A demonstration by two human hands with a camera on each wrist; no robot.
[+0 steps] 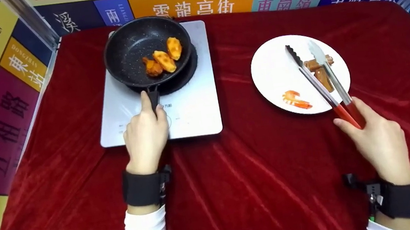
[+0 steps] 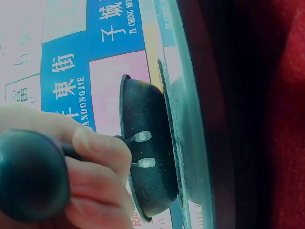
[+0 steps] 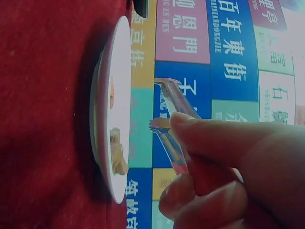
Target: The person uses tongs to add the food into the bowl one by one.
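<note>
My left hand (image 1: 146,132) grips the black handle (image 1: 154,97) of a frying pan (image 1: 133,50), index finger stretched along it. Inside the pan lie two yellow, brown-spotted slices (image 1: 164,61) and an orange-brown piece (image 1: 152,67). From the left wrist view, the pan's dark underside (image 2: 150,114) shows close over the cooktop. In my right hand (image 1: 381,142) is a pair of tongs (image 1: 333,82) with red grips, their tips spread apart over a white plate (image 1: 266,66). A shrimp (image 1: 296,99) and brown chunks (image 1: 323,79) rest on the plate, the chunks partly behind the tongs.
The white induction cooktop (image 1: 197,112) stands on a dark red velvet cloth (image 1: 241,172), left of the plate. Panels with large lettering (image 1: 193,4) line the back and sides. Black bands (image 1: 142,188) wrap both wrists.
</note>
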